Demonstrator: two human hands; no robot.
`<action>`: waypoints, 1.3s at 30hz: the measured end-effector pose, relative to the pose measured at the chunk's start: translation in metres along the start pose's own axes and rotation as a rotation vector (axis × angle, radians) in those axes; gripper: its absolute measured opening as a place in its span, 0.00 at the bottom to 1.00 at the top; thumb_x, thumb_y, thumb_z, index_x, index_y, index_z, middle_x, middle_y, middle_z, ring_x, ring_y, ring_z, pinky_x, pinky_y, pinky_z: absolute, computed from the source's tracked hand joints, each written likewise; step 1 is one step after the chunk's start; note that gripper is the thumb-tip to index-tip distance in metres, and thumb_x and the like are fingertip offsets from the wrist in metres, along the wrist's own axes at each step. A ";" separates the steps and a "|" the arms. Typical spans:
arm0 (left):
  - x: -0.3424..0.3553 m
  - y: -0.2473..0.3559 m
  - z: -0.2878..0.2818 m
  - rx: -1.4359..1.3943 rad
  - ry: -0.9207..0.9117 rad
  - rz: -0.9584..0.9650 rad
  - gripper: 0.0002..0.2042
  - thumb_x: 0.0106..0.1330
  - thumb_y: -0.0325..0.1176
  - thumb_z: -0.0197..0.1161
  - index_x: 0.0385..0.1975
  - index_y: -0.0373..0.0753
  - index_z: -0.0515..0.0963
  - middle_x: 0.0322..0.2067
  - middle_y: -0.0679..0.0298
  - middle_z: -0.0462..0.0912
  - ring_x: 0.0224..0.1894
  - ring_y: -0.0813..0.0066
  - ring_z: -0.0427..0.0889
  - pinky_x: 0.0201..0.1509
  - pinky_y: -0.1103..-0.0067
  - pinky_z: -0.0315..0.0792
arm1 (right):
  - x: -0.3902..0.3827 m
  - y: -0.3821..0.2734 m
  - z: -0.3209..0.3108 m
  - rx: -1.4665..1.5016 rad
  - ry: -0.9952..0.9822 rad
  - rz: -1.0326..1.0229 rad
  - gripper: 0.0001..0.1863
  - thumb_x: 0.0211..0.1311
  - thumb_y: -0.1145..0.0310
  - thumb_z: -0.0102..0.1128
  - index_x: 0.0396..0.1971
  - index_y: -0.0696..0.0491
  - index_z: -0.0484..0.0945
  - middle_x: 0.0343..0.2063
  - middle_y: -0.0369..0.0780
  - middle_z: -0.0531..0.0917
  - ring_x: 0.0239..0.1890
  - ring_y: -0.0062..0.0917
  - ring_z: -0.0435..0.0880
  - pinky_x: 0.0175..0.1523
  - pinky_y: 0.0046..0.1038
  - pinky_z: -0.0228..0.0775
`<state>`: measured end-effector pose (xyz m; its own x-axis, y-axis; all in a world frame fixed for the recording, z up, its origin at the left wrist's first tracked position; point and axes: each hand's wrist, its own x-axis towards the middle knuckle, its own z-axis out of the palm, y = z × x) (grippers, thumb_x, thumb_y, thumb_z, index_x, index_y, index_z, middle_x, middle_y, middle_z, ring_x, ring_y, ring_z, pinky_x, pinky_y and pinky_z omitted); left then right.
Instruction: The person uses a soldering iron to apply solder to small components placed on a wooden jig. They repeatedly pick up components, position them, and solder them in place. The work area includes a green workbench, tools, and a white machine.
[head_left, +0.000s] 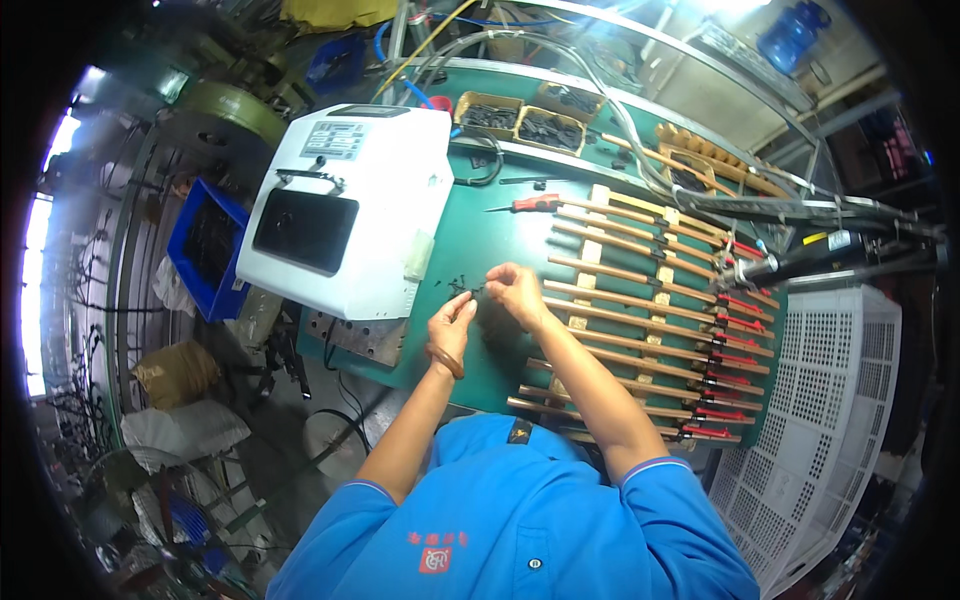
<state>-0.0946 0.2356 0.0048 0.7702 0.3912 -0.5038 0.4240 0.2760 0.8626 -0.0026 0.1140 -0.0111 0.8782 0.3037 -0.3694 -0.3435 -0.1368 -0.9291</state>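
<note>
Seen from above, a white boxy machine (400, 215) with a dark window stands on a green tabletop (505, 235); whatever is behind the window cannot be made out. Right of the machine, near its lower corner, two bare hands nearly meet over a small scatter of thin dark pieces (457, 283), too tiny to identify further. The left hand (453, 320), below a brown bracelet (445, 360), has thumb and fingers drawn close together; the right hand (515, 292) is curled, its thumb and forefinger also close. Whether either grips a piece is impossible to tell, as the fingertips cover the spot. Farther right of the machine, a row of wooden rods (640, 325) with red parts at their far ends lies across notched wooden supports (590, 245); the right forearm hides some near ends, and a dark overhead tool (800, 268) covers part of the upper right ends. A red-handled screwdriver (535, 203) lies beside the top rods. Between machine and rods, a strip of green surface gives the hands open room away from the body, while a blue shirt (540, 510) blocks much of the table's near edge from sight.
</note>
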 end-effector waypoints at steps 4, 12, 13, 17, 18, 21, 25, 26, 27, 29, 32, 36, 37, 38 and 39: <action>-0.042 0.023 0.025 -0.128 -0.288 -0.194 0.13 0.63 0.32 0.61 0.46 0.36 0.76 0.22 0.76 0.73 0.14 0.92 0.59 0.16 0.89 0.52 | -0.077 -0.012 -0.024 0.408 0.025 -0.041 0.04 0.53 0.79 0.60 0.28 0.56 0.75 0.24 0.34 0.79 0.27 0.16 0.77 0.34 0.19 0.73; -0.105 0.002 0.113 -0.299 -0.533 -0.302 0.09 0.65 0.33 0.59 0.42 0.38 0.77 0.20 0.75 0.73 0.13 0.91 0.59 0.15 0.88 0.55 | -0.179 -0.042 -0.127 -0.115 0.261 -0.231 0.06 0.53 0.75 0.64 0.30 0.57 0.76 0.24 0.35 0.80 0.27 0.15 0.77 0.34 0.20 0.71; -0.103 0.001 0.121 -0.294 -0.554 -0.286 0.08 0.66 0.33 0.58 0.41 0.38 0.77 0.22 0.74 0.75 0.13 0.91 0.59 0.15 0.89 0.54 | -0.187 -0.051 -0.144 -0.274 0.214 -0.271 0.07 0.53 0.75 0.63 0.32 0.57 0.76 0.26 0.36 0.80 0.28 0.16 0.77 0.33 0.20 0.71; -0.090 0.028 0.159 -0.181 -0.495 -0.145 0.06 0.67 0.32 0.55 0.37 0.37 0.74 0.31 0.68 0.80 0.12 0.92 0.57 0.14 0.91 0.53 | -0.200 -0.106 -0.260 -0.218 0.594 -0.589 0.12 0.56 0.77 0.60 0.40 0.56 0.72 0.39 0.42 0.79 0.30 0.20 0.80 0.33 0.20 0.73; -0.083 0.037 0.169 -0.166 -0.541 -0.173 0.06 0.67 0.32 0.55 0.37 0.37 0.74 0.30 0.68 0.80 0.13 0.92 0.58 0.14 0.90 0.53 | -0.197 -0.131 -0.287 -0.217 0.667 -0.660 0.16 0.55 0.78 0.60 0.44 0.57 0.70 0.42 0.42 0.78 0.33 0.20 0.79 0.35 0.20 0.73; -0.074 0.053 0.214 -0.040 -0.561 -0.116 0.07 0.64 0.34 0.60 0.35 0.38 0.75 0.26 0.70 0.78 0.13 0.92 0.58 0.15 0.90 0.52 | -0.163 -0.181 -0.350 -0.462 0.822 -0.826 0.37 0.50 0.74 0.68 0.61 0.55 0.60 0.53 0.46 0.70 0.54 0.28 0.72 0.55 0.31 0.67; -0.073 0.059 0.282 -0.021 -0.467 -0.023 0.07 0.58 0.33 0.67 0.29 0.39 0.78 0.19 0.73 0.76 0.16 0.90 0.63 0.18 0.89 0.56 | -0.065 -0.192 -0.358 -0.115 0.607 -1.018 0.35 0.48 0.72 0.70 0.57 0.56 0.62 0.44 0.42 0.75 0.44 0.24 0.76 0.47 0.26 0.69; -0.064 0.050 0.289 0.025 -0.430 0.019 0.07 0.58 0.33 0.67 0.29 0.38 0.79 0.21 0.71 0.78 0.18 0.90 0.68 0.20 0.88 0.61 | -0.057 -0.193 -0.350 -0.125 0.683 -0.953 0.32 0.48 0.72 0.70 0.54 0.56 0.65 0.36 0.40 0.79 0.36 0.21 0.78 0.41 0.24 0.71; -0.062 0.045 0.295 0.034 -0.418 0.058 0.06 0.57 0.32 0.67 0.29 0.37 0.79 0.23 0.69 0.80 0.22 0.87 0.72 0.25 0.87 0.66 | -0.058 -0.199 -0.338 -0.017 0.672 -0.922 0.25 0.49 0.76 0.69 0.47 0.57 0.68 0.35 0.39 0.79 0.34 0.18 0.78 0.37 0.20 0.72; -0.056 0.035 0.305 0.031 -0.418 0.139 0.06 0.57 0.33 0.67 0.31 0.39 0.80 0.26 0.68 0.83 0.16 0.92 0.66 0.17 0.91 0.56 | -0.056 -0.203 -0.324 -0.053 0.847 -0.895 0.17 0.50 0.80 0.67 0.38 0.58 0.70 0.27 0.34 0.80 0.24 0.14 0.78 0.30 0.17 0.71; -0.045 0.014 0.301 0.037 -0.409 0.092 0.07 0.56 0.27 0.67 0.33 0.33 0.81 0.29 0.64 0.83 0.33 0.82 0.80 0.41 0.84 0.73 | -0.074 -0.197 -0.303 0.113 0.768 -0.766 0.17 0.50 0.82 0.65 0.39 0.59 0.71 0.27 0.34 0.80 0.22 0.14 0.78 0.28 0.16 0.70; -0.038 -0.010 0.281 0.030 -0.513 0.061 0.07 0.57 0.27 0.66 0.34 0.35 0.81 0.30 0.67 0.83 0.34 0.84 0.78 0.42 0.84 0.72 | -0.112 -0.184 -0.281 0.293 0.521 -0.738 0.22 0.54 0.82 0.59 0.50 0.61 0.65 0.29 0.37 0.80 0.26 0.16 0.79 0.32 0.17 0.74; -0.043 -0.013 0.276 0.008 -0.514 0.026 0.07 0.57 0.28 0.66 0.34 0.36 0.81 0.29 0.69 0.82 0.31 0.84 0.76 0.39 0.85 0.71 | -0.126 -0.186 -0.279 0.200 0.513 -0.703 0.25 0.54 0.82 0.59 0.52 0.61 0.64 0.34 0.39 0.79 0.30 0.19 0.80 0.35 0.19 0.76; -0.047 -0.010 0.268 0.024 -0.507 -0.179 0.07 0.58 0.29 0.66 0.35 0.37 0.80 0.28 0.71 0.81 0.28 0.88 0.74 0.32 0.88 0.68 | -0.135 -0.189 -0.273 0.221 0.528 -0.796 0.26 0.51 0.84 0.63 0.52 0.59 0.67 0.33 0.36 0.79 0.31 0.13 0.78 0.34 0.14 0.72; -0.049 -0.017 0.260 -0.045 -0.546 -0.160 0.08 0.58 0.30 0.65 0.36 0.38 0.80 0.29 0.72 0.81 0.27 0.89 0.72 0.28 0.89 0.65 | -0.144 -0.200 -0.265 0.217 0.544 -0.833 0.27 0.50 0.84 0.63 0.52 0.58 0.66 0.34 0.37 0.79 0.32 0.14 0.79 0.34 0.14 0.72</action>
<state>-0.0155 -0.0168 0.0272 0.8377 -0.1654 -0.5205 0.5440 0.3366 0.7686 0.0278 -0.1524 0.2320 0.8792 -0.2534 0.4034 0.4410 0.1126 -0.8904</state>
